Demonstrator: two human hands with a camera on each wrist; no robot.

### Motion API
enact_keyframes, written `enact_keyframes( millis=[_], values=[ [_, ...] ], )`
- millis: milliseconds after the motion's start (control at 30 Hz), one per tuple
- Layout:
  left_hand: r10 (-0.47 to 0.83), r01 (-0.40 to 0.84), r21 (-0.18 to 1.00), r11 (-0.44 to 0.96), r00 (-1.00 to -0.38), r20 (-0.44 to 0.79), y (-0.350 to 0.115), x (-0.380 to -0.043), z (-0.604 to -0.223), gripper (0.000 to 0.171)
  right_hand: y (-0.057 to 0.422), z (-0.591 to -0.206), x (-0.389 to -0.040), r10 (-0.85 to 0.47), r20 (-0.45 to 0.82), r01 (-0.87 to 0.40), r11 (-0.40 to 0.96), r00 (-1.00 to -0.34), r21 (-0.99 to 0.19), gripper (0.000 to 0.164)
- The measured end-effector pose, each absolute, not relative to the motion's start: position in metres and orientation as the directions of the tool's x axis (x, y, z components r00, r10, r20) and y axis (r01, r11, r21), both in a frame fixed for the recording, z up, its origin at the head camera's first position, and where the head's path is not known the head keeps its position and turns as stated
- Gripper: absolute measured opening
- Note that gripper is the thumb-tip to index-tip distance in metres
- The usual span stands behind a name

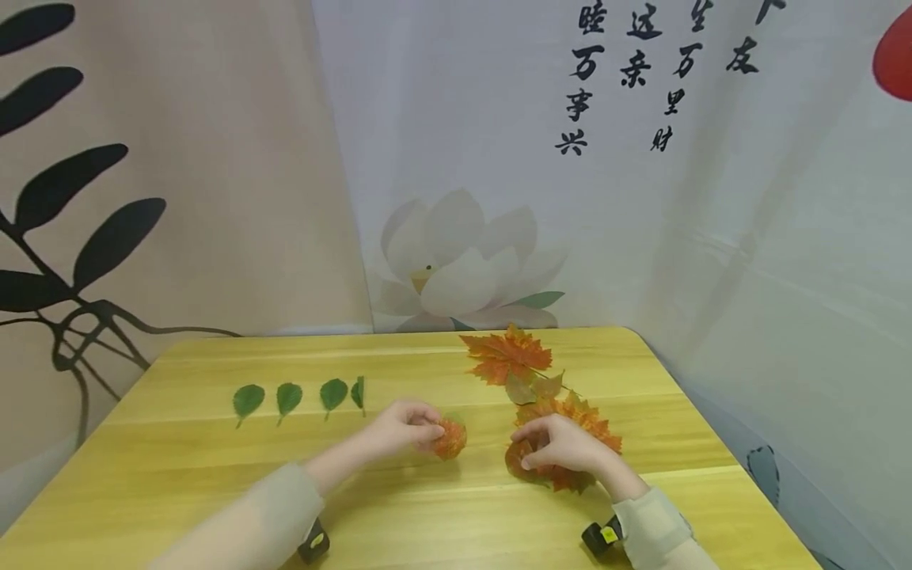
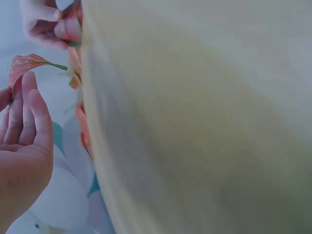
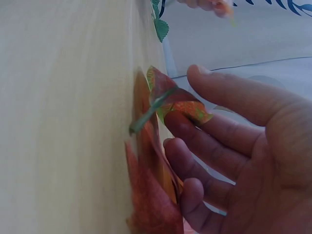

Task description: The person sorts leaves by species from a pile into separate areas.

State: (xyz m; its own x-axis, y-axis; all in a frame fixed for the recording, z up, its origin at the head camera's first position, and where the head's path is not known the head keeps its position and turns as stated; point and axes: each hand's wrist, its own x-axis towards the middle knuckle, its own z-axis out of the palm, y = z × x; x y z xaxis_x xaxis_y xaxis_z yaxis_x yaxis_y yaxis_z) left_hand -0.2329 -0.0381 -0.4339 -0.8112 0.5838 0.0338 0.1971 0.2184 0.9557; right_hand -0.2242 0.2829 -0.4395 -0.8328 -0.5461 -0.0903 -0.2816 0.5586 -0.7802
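In the head view my left hand (image 1: 409, 427) pinches an orange-red leaf (image 1: 450, 440) between thumb and fingertips, over the middle of the table. The left wrist view shows that leaf (image 2: 30, 63) curved, its green stem pointing away from the fingers. My right hand (image 1: 563, 445) is at the near side of the leaf pile, thumb and fingers around a reddish leaf (image 1: 518, 461). Seen from the right wrist, this leaf (image 3: 187, 109) has a thick green stem and lies against the index finger. Larger red-orange leaves (image 3: 153, 200) are below it, beside the other fingers.
Several green leaves (image 1: 289, 398) lie in a row on the left of the wooden table (image 1: 214, 475). Orange maple-like leaves (image 1: 507, 355) lie at the back, with paler leaves (image 1: 533, 388) and more orange ones (image 1: 577, 416) nearer. A printed curtain (image 1: 456, 158) hangs behind.
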Motion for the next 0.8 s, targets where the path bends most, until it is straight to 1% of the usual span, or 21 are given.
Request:
enact_keyframes(
  millis=[100,367,633,800],
  values=[
    [0.546,0.139,0.965,0.223,-0.838,-0.006,-0.052,-0.232,-0.44,0.021,0.284,-0.44,-0.224,-0.549,-0.093,-0.281,0.558,-0.831,-0.781,0.039],
    [0.45,0.05,0.981,0.185,-0.892,-0.039,-0.088,-0.224,-0.439,0.026,0.284,-0.441,-0.224,-0.552,-0.098,-0.277,0.555,-0.828,-0.785,0.04],
    [0.386,0.006,0.982,0.19,-0.92,-0.069,-0.125,-0.215,-0.432,0.03,0.284,-0.441,-0.225,-0.56,-0.103,-0.27,0.542,-0.822,-0.796,0.04],
    [0.339,-0.011,0.979,0.202,-0.937,-0.08,-0.151,-0.208,-0.428,0.039,0.284,-0.441,-0.225,-0.562,-0.106,-0.273,0.548,-0.821,-0.791,0.04]
  ],
)
